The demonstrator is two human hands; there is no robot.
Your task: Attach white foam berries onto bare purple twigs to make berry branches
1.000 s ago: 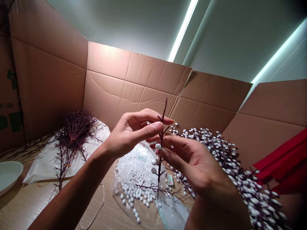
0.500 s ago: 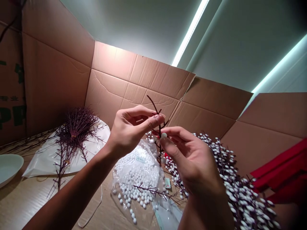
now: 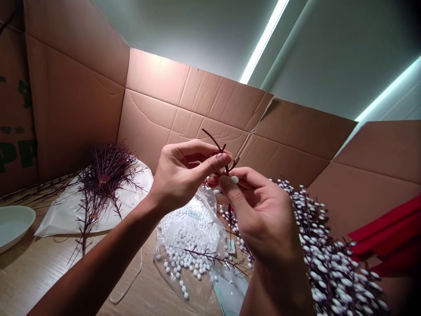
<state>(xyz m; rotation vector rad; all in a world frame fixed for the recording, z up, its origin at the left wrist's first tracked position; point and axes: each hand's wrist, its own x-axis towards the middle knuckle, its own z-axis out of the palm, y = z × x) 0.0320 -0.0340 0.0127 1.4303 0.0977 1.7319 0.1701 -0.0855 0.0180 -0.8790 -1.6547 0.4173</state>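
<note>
Many white beads (image 3: 196, 239) in clear bag (image 3: 212, 203)

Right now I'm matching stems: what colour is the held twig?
Dark brown; the twig shows best in the head view.

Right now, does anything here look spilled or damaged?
A few white beads trail away from the pile in the clear bag, which looks like a spill, though I can't tell whether they're inside its plastic. Behind, the cardboard wall has a ragged, perhaps torn top corner right of centre.
</note>
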